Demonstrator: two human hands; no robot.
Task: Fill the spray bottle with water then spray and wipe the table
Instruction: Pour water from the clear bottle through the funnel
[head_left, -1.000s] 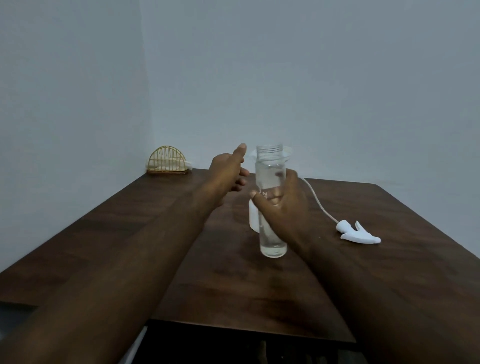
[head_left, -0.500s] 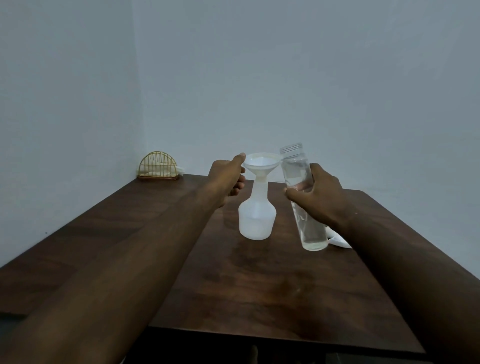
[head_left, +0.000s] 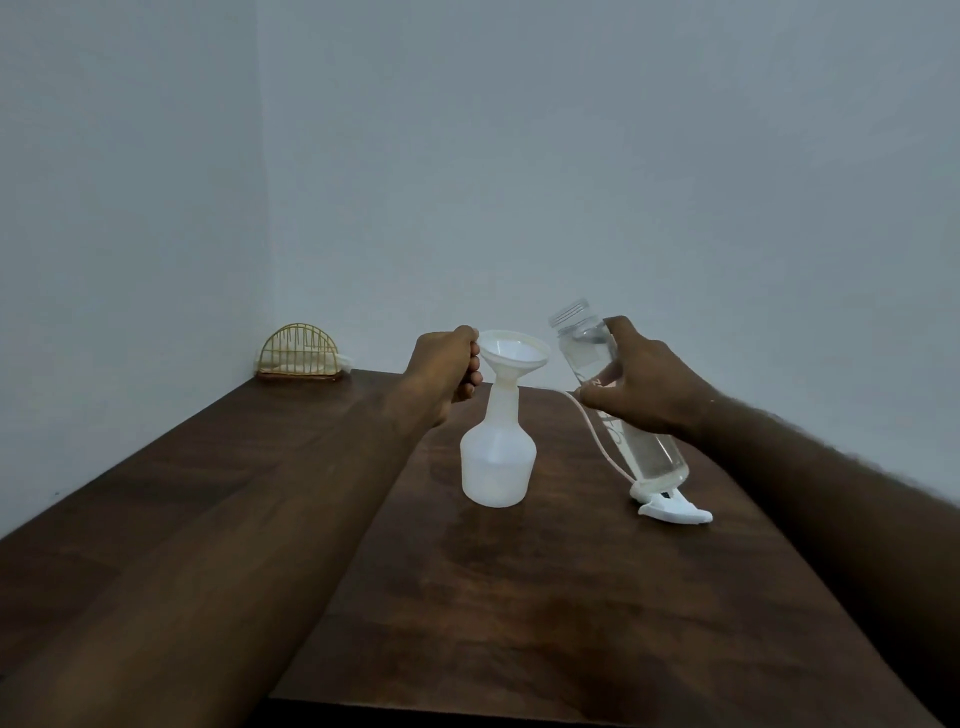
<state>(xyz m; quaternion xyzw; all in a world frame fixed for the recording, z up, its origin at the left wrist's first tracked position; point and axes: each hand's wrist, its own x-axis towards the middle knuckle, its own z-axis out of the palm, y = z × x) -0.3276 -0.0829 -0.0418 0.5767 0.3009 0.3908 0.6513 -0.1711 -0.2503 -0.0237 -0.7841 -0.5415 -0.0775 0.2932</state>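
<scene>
A translucent white spray bottle stands uncapped on the dark wooden table, with a white funnel seated in its neck. My left hand holds the funnel's left rim with its fingertips. My right hand grips a clear water bottle, open at the top and tilted with its mouth leaning left toward the funnel. The white spray head with its dip tube lies on the table just below the water bottle.
A yellow wire napkin holder with white napkins sits at the table's far left corner against the wall. Grey walls close the table on the left and back. The near table edge runs along the bottom.
My right hand carried the water bottle from in front of the spray bottle to its right, lifted it and tilted it. My left hand reached the funnel's rim.
</scene>
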